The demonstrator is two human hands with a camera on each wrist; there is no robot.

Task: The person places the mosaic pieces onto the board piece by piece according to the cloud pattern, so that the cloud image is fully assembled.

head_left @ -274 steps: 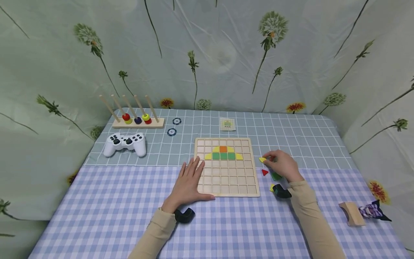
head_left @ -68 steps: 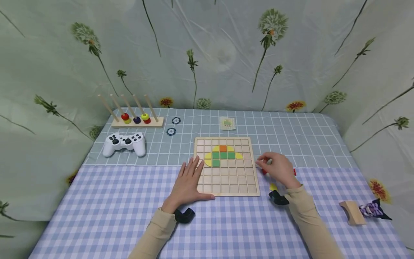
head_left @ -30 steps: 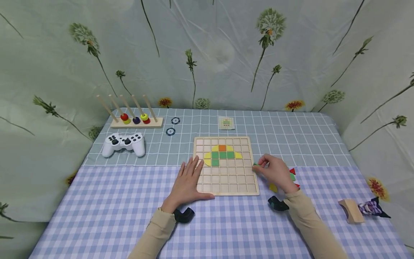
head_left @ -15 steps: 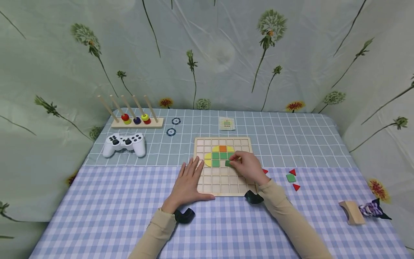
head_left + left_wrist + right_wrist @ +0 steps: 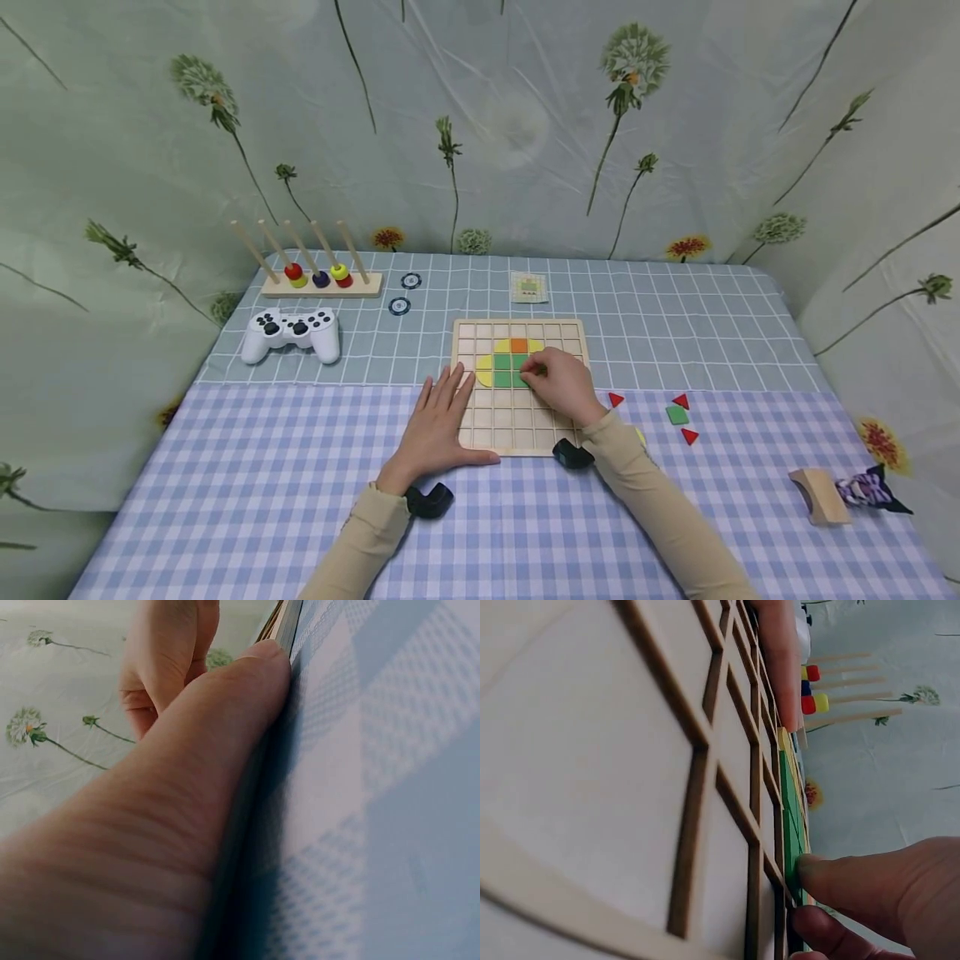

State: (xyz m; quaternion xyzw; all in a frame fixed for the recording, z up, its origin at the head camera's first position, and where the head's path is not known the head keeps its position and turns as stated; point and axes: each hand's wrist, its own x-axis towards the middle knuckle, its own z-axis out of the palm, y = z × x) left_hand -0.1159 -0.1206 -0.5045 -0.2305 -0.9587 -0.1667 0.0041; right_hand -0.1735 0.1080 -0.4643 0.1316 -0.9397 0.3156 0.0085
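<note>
My left hand point(image 5: 435, 429) lies spread with straight fingers over the left edge of a wooden grid board point(image 5: 502, 417), its thumb along the front edge. In the left wrist view the thumb point(image 5: 217, 712) presses at the board's side. My right hand point(image 5: 562, 383) pinches a green square tile point(image 5: 517, 380) in the third row, right beside another green tile point(image 5: 501, 379). The right wrist view shows thumb and fingertips at that tile's edge point(image 5: 791, 855). An orange square point(image 5: 518, 345), green squares and rounded yellow tiles point(image 5: 484, 371) sit in the cells around it; the right hand hides some.
Right of the board lie red triangles point(image 5: 690, 436), a green square point(image 5: 677, 415) and a yellow piece point(image 5: 641, 435) partly under the sleeve. Behind are a pattern card point(image 5: 528, 287), chips point(image 5: 400, 306), a peg stand point(image 5: 322, 287) and a game controller point(image 5: 292, 333). A wooden block point(image 5: 821, 497) lies far right.
The right hand has carried a green tile leftward from the board's right side, and it now lies in line with the third-row green tile. The left hand has not moved.
</note>
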